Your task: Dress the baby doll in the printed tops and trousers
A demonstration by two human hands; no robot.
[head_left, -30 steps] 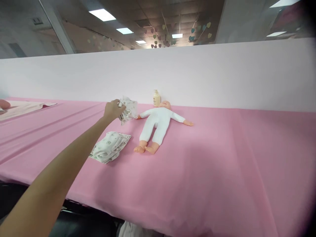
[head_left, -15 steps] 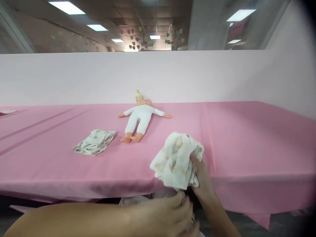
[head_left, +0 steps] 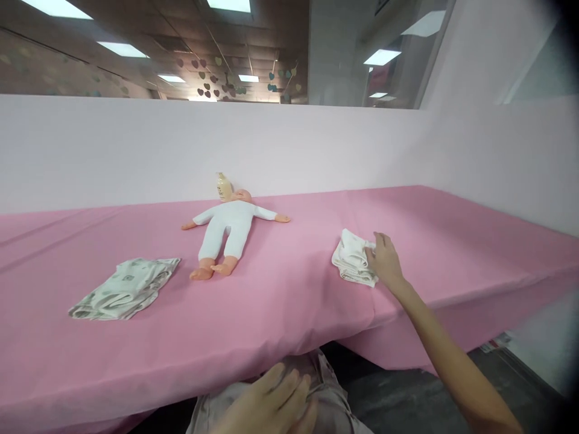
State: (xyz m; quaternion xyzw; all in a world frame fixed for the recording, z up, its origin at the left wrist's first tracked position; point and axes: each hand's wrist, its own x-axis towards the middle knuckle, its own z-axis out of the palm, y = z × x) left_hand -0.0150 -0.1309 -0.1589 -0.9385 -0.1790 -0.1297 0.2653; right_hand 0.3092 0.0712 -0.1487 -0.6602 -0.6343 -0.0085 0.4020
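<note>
My right hand (head_left: 385, 263) is at the right edge of a folded white cloth (head_left: 353, 258) that lies on the pink-covered table. Its fingers are stretched out and apart, with the thumb side against the cloth. Low in front of my lap, my left hand (head_left: 274, 401) hovers with loosely bent fingers and nothing visible in it; it is slightly blurred. A baby doll (head_left: 230, 226) in a white suit lies on its back further in, arms spread. Left of its feet rests a folded patterned cloth (head_left: 126, 288).
A yellowish pump bottle (head_left: 223, 187) stands by the doll's head, close to the white wall (head_left: 280, 150). The pink table cover (head_left: 289, 301) hangs over the front edge. Grey trousers (head_left: 316, 386) show below, and a window runs above the wall.
The white cloth has gone from being held up in my right hand to lying on the table at the right. My left hand has moved left, and the view has turned right.
</note>
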